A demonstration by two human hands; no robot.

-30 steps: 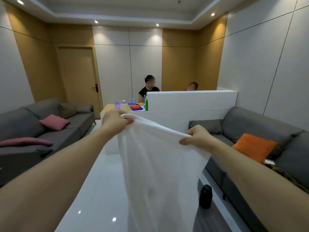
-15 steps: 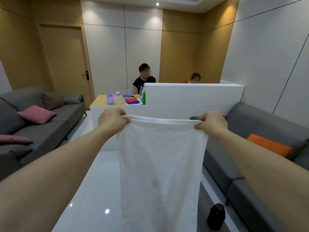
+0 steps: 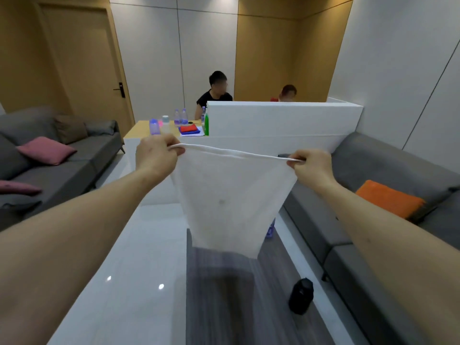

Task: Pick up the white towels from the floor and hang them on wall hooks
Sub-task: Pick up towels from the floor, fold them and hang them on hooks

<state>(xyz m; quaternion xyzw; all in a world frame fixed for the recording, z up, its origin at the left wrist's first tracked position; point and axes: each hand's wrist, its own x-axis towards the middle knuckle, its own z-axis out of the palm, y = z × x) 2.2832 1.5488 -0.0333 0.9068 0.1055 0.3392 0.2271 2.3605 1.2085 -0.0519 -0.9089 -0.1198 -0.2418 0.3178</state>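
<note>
A white towel (image 3: 229, 202) hangs spread out in front of me, its top edge stretched nearly level between both hands. My left hand (image 3: 156, 155) grips the top left corner and my right hand (image 3: 311, 165) grips the top right corner. The towel's lower edge hangs free above the grey floor, over the end of a glossy white table (image 3: 139, 257). No wall hooks show in this view.
Grey sofas (image 3: 388, 170) line both sides, with an orange cushion (image 3: 388, 199) on the right one and pink cushions (image 3: 46, 150) on the left. A black jug (image 3: 301, 296) stands on the floor. Ahead is a white partition (image 3: 281, 118) with bottles and two seated people behind.
Both hands have pulled the towel's top edge taut and level, moving wider apart. The camera has tipped downward, so the towel's lower edge and the floor now show.
</note>
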